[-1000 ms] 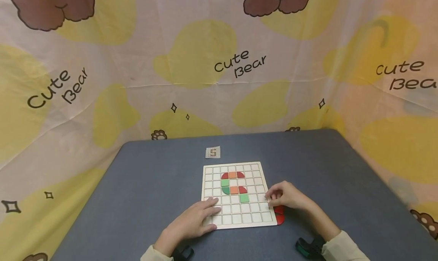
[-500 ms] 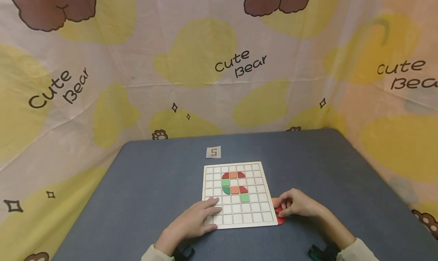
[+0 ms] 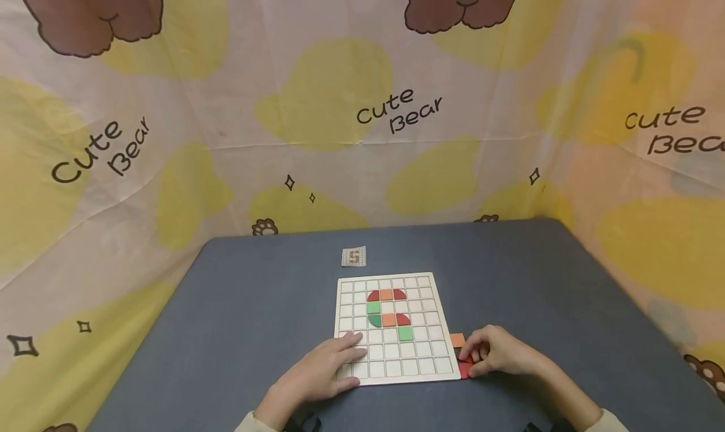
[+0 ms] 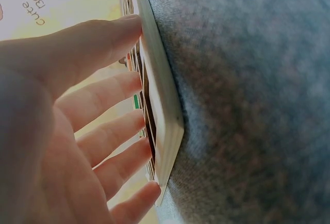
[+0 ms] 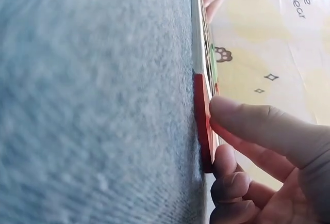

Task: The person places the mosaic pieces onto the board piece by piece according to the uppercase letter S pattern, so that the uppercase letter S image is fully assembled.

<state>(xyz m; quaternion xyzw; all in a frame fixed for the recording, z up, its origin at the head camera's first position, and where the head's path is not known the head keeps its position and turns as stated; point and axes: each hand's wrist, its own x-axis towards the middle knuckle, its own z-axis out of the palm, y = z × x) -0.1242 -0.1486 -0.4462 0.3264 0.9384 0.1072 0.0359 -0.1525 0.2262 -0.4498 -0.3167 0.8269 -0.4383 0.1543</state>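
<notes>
A white gridded board (image 3: 385,363) lies on the table, bearing red, orange and green tiles in an S-like curve. My left hand (image 3: 325,366) rests on its front left corner, fingers spread. In the left wrist view its thumb (image 4: 103,38) lies at the board's edge. Just off the board's right side, my right hand (image 3: 498,350) has curled fingers and pinches a red tile (image 3: 467,359). Another red tile (image 3: 464,371) lies beneath. In the right wrist view, thumb and index finger are against a red tile (image 5: 202,131); their far side is hidden.
An orange tile (image 3: 457,340) lies beside the board's right edge, above the right fingertips. A small card (image 3: 354,256) printed with a gridded figure lies behind the board. The blue-grey table (image 3: 255,293) meets a patterned curtain (image 3: 317,104) at the back.
My right hand has moved down and right from the board's right edge to the red tiles, uncovering the orange tile. My left hand stays on the board.
</notes>
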